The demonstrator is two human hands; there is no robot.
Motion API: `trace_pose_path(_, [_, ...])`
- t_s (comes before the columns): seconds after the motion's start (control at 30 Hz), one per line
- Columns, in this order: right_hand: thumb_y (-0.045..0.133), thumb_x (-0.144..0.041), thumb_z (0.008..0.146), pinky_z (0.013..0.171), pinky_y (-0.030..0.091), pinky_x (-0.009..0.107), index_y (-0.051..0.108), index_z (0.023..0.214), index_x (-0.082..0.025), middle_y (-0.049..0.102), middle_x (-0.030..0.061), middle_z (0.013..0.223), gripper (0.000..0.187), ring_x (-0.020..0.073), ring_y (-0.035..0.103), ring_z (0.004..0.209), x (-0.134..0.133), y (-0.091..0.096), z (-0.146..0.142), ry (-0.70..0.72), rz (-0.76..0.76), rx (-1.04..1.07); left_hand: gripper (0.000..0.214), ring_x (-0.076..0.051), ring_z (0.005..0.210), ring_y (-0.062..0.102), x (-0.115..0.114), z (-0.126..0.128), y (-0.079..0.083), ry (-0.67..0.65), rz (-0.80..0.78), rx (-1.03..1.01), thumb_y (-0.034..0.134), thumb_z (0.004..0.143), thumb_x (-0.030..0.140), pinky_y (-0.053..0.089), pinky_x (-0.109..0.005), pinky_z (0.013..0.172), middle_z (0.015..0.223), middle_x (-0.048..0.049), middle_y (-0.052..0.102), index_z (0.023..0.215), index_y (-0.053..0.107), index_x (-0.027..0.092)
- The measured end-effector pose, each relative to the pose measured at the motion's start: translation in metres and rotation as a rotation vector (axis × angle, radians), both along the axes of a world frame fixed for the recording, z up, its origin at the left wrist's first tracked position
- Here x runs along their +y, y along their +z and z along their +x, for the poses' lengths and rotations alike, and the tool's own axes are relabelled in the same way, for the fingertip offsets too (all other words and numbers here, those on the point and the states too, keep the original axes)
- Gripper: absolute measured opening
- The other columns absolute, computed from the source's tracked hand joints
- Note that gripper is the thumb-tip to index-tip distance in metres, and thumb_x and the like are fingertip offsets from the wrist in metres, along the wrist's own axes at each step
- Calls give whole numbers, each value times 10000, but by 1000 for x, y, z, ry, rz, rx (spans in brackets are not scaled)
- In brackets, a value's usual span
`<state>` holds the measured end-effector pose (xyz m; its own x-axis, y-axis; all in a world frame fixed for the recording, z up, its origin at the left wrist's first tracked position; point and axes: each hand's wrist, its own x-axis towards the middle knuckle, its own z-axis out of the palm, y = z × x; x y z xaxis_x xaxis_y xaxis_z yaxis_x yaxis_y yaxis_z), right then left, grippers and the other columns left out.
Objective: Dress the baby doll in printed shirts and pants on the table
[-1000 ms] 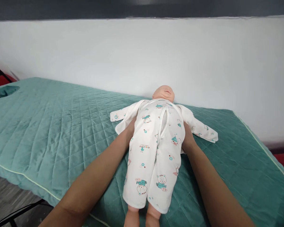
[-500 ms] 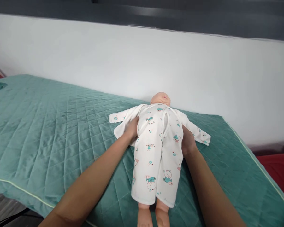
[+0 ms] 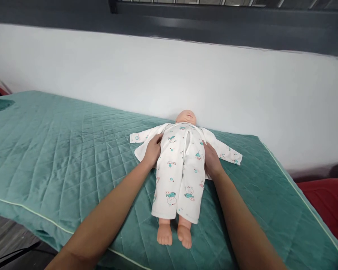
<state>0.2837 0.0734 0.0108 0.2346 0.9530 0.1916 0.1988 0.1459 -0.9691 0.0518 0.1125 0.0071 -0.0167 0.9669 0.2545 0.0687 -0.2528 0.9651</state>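
Note:
A baby doll (image 3: 186,117) lies on its back on a green quilted bed cover, its head by the wall and its bare feet (image 3: 165,234) toward me. It wears white printed baby trousers (image 3: 180,172) drawn high over the belly. Under them a white printed baby jacket (image 3: 228,153) is spread, with both sleeves out to the sides. My left hand (image 3: 153,150) is closed on the trousers' left side at hip height, the thumb on top. On the opposite side my right hand (image 3: 212,159) grips the trousers likewise. The fingers of both hands are partly hidden.
The green quilted cover (image 3: 73,150) spans the bed, with a pale piped edge. Behind it rises a white wall (image 3: 101,67) below a dark ledge (image 3: 186,28). A red chair (image 3: 323,202) stands at the right. Dark cables (image 3: 19,255) lie on the floor at lower left.
Both hands have come out from under the doll's sides and now show more at the trousers' edges. The view has shifted, so the doll's feet are fully seen.

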Motion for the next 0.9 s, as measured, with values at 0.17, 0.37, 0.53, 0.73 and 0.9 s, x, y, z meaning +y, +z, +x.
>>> trace_pose_path(0.17, [590, -525, 894, 1095, 439, 462, 689, 1205, -220, 704, 95, 1266, 446, 268, 629, 1180, -10, 11, 5, -232, 149, -237, 335, -225, 1218, 611, -5, -5, 2, 36, 103, 29, 528, 901, 317, 395, -366, 1141, 1244, -66, 719, 1131, 737, 191])
trace_pose_path(0.37, [470, -544, 971, 1236, 262, 418, 602, 1368, -271, 564, 21, 1484, 500, 202, 461, 1411, -8, 12, -4, 12, 114, -202, 440, -258, 1243, 599, 2, -6, 1, -52, 32, 19, 475, 957, 454, 385, -396, 1138, 1304, -83, 695, 1182, 725, 171])
trace_pose_path(0.53, [545, -519, 949, 1228, 296, 464, 531, 1427, -286, 506, 40, 1532, 533, 235, 431, 1436, -68, 9, -20, -54, 120, -211, 419, -244, 1246, 587, -9, -6, 4, -2, 68, 113, 449, 971, 419, 384, -377, 1133, 1295, -112, 683, 1199, 685, 158])
trace_pose_path(0.73, [660, -344, 901, 1242, 258, 540, 566, 1324, -344, 384, 18, 1606, 433, 269, 244, 1534, -171, 13, -60, 210, 191, -490, 237, -216, 1185, 582, -100, -27, 2, 129, 293, 261, 497, 955, 274, 467, -361, 1026, 1216, -90, 648, 1134, 638, 212])
trace_pose_path(0.9, [678, -257, 856, 1201, 306, 561, 610, 1097, -229, 406, 76, 1579, 252, 306, 165, 1548, -203, 30, -83, 294, 15, -743, 239, -182, 1032, 600, -197, -57, -13, -164, 244, 396, 493, 894, 104, 521, -332, 899, 1139, -63, 598, 1075, 588, 228])
